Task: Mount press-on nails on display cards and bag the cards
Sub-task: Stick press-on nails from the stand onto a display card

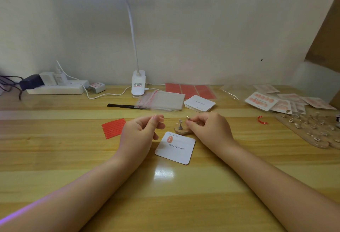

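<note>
Right hand (204, 127): grip pinched on a small metal nail holder (188, 117), just above a wooden stand (181, 130). Left hand (142, 130): fingers curled, thumb against fingertip; whether anything is held cannot be told. Display card (177, 149), one pink nail (169, 139) mounted, flat on tabletop (165, 185) just below both grips. Clear bags (161, 101) and blank cards (199, 103) lie beyond the grips.

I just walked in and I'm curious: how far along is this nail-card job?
Early on this card. Done: finished cards of nails lie at the far right, some in clear bags. In hand: the white card holds one pink nail; the right hand pinches a small metal holder by the wooden stand; the left hand's load is unclear. Left: the remaining nails, then a bag from the pile.
</note>
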Available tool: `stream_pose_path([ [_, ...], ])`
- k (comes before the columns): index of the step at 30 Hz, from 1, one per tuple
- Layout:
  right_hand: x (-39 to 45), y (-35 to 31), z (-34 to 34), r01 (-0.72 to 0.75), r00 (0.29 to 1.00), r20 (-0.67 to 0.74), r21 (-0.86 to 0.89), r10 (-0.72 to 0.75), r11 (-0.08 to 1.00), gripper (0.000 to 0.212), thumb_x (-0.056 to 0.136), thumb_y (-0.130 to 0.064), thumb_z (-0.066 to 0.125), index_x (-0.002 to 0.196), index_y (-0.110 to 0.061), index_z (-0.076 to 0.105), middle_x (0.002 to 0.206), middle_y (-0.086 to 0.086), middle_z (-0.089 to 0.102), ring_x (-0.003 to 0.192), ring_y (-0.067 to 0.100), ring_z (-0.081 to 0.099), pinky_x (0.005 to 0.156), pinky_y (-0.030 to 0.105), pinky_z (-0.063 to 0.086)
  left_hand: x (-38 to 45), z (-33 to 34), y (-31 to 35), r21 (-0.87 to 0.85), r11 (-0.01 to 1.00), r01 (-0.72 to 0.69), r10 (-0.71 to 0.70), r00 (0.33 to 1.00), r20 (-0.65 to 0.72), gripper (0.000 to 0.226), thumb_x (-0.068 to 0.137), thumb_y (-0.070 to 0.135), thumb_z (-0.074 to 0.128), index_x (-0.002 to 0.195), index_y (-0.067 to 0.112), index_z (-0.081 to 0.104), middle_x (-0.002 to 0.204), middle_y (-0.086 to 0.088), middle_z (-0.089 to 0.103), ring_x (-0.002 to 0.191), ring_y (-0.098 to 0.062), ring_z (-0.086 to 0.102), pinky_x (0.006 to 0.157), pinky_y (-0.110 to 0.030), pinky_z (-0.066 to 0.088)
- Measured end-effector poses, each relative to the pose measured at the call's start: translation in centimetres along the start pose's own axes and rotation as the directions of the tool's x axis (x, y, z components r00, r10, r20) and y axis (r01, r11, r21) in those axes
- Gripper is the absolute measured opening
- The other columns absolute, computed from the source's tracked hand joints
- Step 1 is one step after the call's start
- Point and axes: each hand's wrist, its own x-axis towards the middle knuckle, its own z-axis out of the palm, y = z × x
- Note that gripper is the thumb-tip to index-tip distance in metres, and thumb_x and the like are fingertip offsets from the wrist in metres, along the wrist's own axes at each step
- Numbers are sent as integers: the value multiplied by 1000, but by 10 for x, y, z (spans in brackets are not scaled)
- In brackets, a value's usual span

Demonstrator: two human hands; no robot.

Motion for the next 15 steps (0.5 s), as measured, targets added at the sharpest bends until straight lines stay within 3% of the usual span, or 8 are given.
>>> stream_pose_path([
  [1, 1, 1, 0, -15, 1000, 15, -35, 15, 999, 12, 84, -35, 70, 81, -26, 77, 60, -12, 59, 64, 7, 54, 54, 22, 33, 0, 0, 0, 3, 1000, -1, 1, 1000, 3, 17, 95, 28, 58, 95, 25, 74, 77, 14, 73, 51, 0, 56, 57, -11, 47],
  [3, 3, 3, 1, -26, 999, 42, -85, 30, 996, 17, 86, -38, 68, 94, -27, 78, 88, -11, 72, 92, 10, 62, 64, 23, 36, 0, 0, 0, 7, 1000, -1, 1, 1000, 7, 17, 95, 28, 58, 95, 24, 75, 77, 14, 73, 51, 0, 56, 57, -10, 46],
  [5, 3, 2, 1, -5, 998, 61, -121, 12, 993, 20, 88, -39, 66, 100, -27, 77, 108, -6, 72, 113, 10, 58, 72, 23, 37, 0, 0, 0, 10, 1000, -1, 1, 1000, 10, 18, 95, 28, 58, 95, 23, 75, 76, 13, 73, 51, 0, 55, 57, -9, 45],
  [6, 3, 2, 1, 7, 998, 64, -133, 1, 991, 21, 87, -39, 66, 100, -26, 77, 101, -7, 73, 110, 9, 59, 72, 23, 38, 0, 0, 0, 11, 1000, -2, 2, 1000, 14, 18, 95, 28, 58, 95, 22, 75, 76, 13, 73, 51, 0, 55, 57, -9, 45],
  [8, -1, 0, -2, 14, 999, 32, -136, -10, 991, 16, 85, -36, 68, 90, -23, 77, 70, -12, 66, 83, 8, 61, 67, 24, 41, -1, 0, 1, 15, 1000, -11, 11, 1000, 23, 18, 95, 28, 58, 95, 22, 75, 76, 13, 73, 51, 0, 55, 58, -9, 45],
  [10, -7, -2, -6, 28, 998, -59, -135, -36, 990, 13, 81, -30, 67, 74, -19, 70, 53, -11, 53, 58, 7, 54, 57, 26, 43, -3, 0, 3, 18, 999, -30, 29, 999, 31, 17, 95, 27, 58, 94, 23, 75, 76, 12, 72, 50, 0, 55, 57, -8, 45],
  [13, -18, -11, -9, 202, 968, -139, -75, -211, 976, 15, 79, -24, 70, 67, -18, 65, 46, -11, 45, 47, 9, 46, 49, 25, 36, -5, 0, 4, 18, 998, -61, 60, 997, 50, 17, 95, 24, 59, 88, 23, 74, 72, 10, 71, 51, 1, 55, 55, -8, 43],
  [15, -26, -20, -8, 364, 926, -121, 25, -358, 931, 6, 80, -21, 74, 75, -19, 72, 47, -12, 47, 46, 6, 45, 51, 21, 36, -7, 0, 4, 28, 996, -82, 80, 994, 75, 19, 94, 25, 59, 83, 25, 74, 68, 10, 70, 52, 2, 55, 55, -8, 43],
])
